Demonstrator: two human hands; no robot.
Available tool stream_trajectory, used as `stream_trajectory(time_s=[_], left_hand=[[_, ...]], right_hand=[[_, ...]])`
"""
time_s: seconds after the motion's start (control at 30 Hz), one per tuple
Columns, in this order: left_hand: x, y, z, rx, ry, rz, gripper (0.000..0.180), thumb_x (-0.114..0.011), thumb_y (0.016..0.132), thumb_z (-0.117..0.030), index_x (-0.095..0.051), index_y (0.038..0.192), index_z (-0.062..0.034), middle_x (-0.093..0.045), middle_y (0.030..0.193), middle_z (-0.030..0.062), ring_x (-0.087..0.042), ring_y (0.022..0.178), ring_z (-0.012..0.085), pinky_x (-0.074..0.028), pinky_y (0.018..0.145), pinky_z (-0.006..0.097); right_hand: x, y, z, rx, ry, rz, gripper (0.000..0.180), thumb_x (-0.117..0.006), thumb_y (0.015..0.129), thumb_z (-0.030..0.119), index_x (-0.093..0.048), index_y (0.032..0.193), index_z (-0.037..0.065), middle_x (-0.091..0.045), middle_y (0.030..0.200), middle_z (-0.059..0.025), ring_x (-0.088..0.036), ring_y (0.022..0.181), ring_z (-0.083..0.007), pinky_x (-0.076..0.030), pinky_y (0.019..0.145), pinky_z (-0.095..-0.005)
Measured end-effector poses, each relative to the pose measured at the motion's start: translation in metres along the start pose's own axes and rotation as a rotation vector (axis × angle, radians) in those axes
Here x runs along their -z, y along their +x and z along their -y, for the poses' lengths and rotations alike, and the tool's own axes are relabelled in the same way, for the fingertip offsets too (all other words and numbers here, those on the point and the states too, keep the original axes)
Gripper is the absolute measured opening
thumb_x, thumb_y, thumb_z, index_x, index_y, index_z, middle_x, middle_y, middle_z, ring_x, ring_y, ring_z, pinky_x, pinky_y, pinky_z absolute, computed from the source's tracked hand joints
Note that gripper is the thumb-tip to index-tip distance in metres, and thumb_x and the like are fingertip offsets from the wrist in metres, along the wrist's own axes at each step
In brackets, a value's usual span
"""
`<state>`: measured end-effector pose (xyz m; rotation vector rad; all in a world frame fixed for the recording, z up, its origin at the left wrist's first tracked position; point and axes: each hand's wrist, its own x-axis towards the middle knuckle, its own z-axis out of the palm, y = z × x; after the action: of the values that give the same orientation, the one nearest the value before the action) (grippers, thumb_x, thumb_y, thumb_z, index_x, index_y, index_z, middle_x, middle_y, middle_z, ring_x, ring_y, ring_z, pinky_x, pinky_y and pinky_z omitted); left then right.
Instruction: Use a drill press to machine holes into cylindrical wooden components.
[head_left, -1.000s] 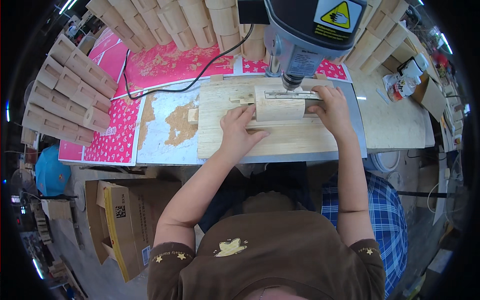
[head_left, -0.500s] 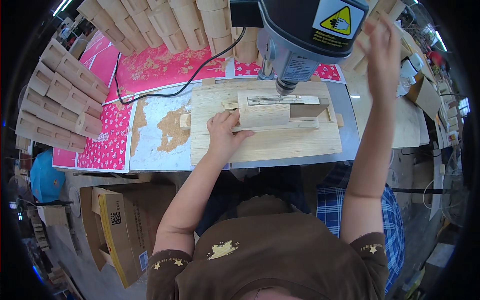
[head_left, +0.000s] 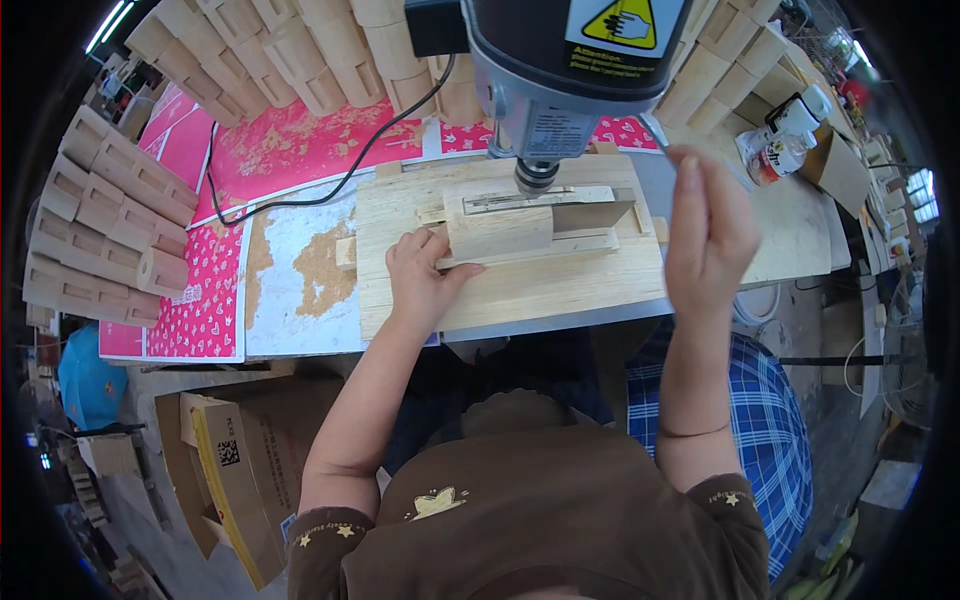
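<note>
A table with pink patterned covering (head_left: 205, 310) is stretching across the upper half of the frame, and an open cardboard box (head_left: 240, 470) is standing at lower left. A drill press (head_left: 560, 90) is filling the upper centre, its chuck hanging over the work. Below it, a flat wooden board (head_left: 510, 290) is lying mid-frame, carrying a rounded wooden block (head_left: 500, 230) just left of centre. The right hand (head_left: 712, 235) is rising right of centre, fingers curling near the end of a grey lever (head_left: 653, 130); whether they are clamping it, I cannot tell. The left hand (head_left: 420, 280) is resting against the block's left end, its thumb spreading apart from its fingers. A thin grey plate (head_left: 592, 215) is jutting rightward beside the block.
</note>
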<state>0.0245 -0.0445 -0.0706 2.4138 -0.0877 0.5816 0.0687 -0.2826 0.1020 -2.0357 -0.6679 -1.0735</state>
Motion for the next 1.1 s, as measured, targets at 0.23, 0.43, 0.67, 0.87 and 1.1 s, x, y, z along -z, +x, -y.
stream_trajectory(time_s=[0.23,0.43,0.67,0.87,1.1], left_hand=[[-0.001,0.005,-0.009,0.037,-0.031,0.029,0.052,-0.08,0.057,-0.028,-0.065,0.105,-0.0139,-0.05,0.077,0.0014,-0.049,0.081,0.021,-0.032,0.079,0.036],[0.002,0.001,-0.004,0.073,-0.004,0.048,0.051,-0.08,0.058,-0.027,-0.065,0.105,-0.0139,-0.05,0.077,0.0012,-0.049,0.082,0.0205,-0.032,0.08,0.036],[-0.017,0.017,-0.037,-0.017,0.045,0.029,0.045,-0.079,0.059,-0.028,-0.065,0.1,-0.0138,-0.053,0.078,0.0005,-0.05,0.085,0.0202,-0.028,0.083,0.038],[-0.021,0.019,-0.041,0.028,0.009,0.066,0.04,-0.078,0.062,-0.03,-0.067,0.097,-0.0139,-0.054,0.077,0.0003,-0.051,0.086,0.02,-0.027,0.085,0.038],[-0.016,0.011,-0.03,0.016,0.034,0.055,0.046,-0.078,0.061,-0.03,-0.065,0.102,-0.0121,-0.054,0.078,0.0,-0.05,0.085,0.0209,-0.028,0.083,0.039]], right_hand=[[-0.043,-0.058,-0.048,0.078,0.072,-0.056,0.012,-0.057,0.081,0.003,-0.064,0.091,0.001,-0.055,0.068,-0.0071,-0.051,0.064,-0.0209,-0.037,0.061,-0.0325],[-0.028,-0.037,-0.049,0.224,0.131,-0.063,0.004,-0.059,0.08,0.005,-0.06,0.077,0.003,-0.052,0.064,-0.0075,-0.045,0.058,-0.0218,-0.035,0.059,-0.0339],[-0.025,0.134,-0.046,0.29,-0.506,0.241,0.029,-0.049,0.087,0.023,-0.062,0.096,-0.002,-0.062,0.085,-0.019,-0.06,0.08,-0.0286,-0.046,0.07,-0.0325],[-0.006,0.12,-0.031,-0.024,-0.099,0.212,0.029,-0.048,0.089,0.022,-0.061,0.084,-0.003,-0.055,0.071,-0.0097,-0.05,0.066,-0.0159,-0.039,0.06,-0.0288],[0.001,0.008,-0.006,-0.152,0.164,0.146,0.014,-0.056,0.083,0.007,-0.06,0.07,0.002,-0.049,0.058,-0.0073,-0.047,0.051,-0.0193,-0.034,0.05,-0.0293]])
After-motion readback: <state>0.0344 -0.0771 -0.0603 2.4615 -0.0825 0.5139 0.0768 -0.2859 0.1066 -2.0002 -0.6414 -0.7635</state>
